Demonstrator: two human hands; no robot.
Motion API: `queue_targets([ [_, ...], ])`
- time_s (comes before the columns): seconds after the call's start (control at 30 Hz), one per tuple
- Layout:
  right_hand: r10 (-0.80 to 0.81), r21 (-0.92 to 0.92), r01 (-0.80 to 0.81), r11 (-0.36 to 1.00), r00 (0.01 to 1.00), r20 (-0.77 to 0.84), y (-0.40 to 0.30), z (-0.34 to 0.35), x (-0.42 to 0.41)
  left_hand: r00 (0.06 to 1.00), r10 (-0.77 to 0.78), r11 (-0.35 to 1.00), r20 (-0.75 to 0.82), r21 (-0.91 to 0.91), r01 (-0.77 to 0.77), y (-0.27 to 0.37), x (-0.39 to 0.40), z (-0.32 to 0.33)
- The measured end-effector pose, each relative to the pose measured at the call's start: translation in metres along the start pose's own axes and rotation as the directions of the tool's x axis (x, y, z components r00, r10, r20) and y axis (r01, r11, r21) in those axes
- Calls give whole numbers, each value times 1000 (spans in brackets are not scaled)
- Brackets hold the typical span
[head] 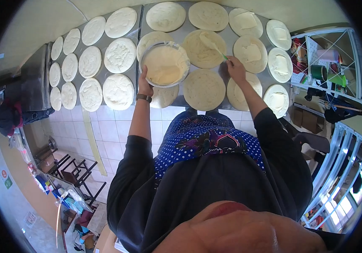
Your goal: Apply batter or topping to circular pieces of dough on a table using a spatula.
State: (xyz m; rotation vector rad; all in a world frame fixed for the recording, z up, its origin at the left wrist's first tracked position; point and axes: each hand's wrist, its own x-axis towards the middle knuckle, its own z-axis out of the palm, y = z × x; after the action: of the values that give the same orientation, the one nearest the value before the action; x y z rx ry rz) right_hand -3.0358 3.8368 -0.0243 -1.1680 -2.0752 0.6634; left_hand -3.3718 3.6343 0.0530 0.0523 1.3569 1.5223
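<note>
My left hand (145, 83), a band on its wrist, holds a round bowl (165, 64) of pale yellow cream by its near rim. The bowl is above the steel table and partly hides two flat dough rounds. In my right hand (235, 68) is the green handle of a spatula (211, 44); its cream-coated blade is over the middle dough round (204, 58). To the right, dough rounds such as this one (250, 53) carry a patch of pale cream. Nearer me lies a dough round (204, 90) without a visible patch.
Rows of pale dough rounds (120, 55) cover the left part of the steel table (100, 72). A white wire rack (332, 63) with containers stands at the right end. Dark-framed stools (76, 172) are on the tiled floor at left, and a person (8, 117) is beyond the table's left end.
</note>
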Motion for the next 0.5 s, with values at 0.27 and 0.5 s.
queue_targets([
  [0.27, 86, -145, -63, 987, 983, 161, -45, 27, -60, 997, -8, 999, -80, -48, 4, 8, -20, -33],
  [0.5, 424, 362, -739, 568, 640, 641, -52, -6, -44, 998, -40, 999, -49, 8, 41, 6, -14, -36],
])
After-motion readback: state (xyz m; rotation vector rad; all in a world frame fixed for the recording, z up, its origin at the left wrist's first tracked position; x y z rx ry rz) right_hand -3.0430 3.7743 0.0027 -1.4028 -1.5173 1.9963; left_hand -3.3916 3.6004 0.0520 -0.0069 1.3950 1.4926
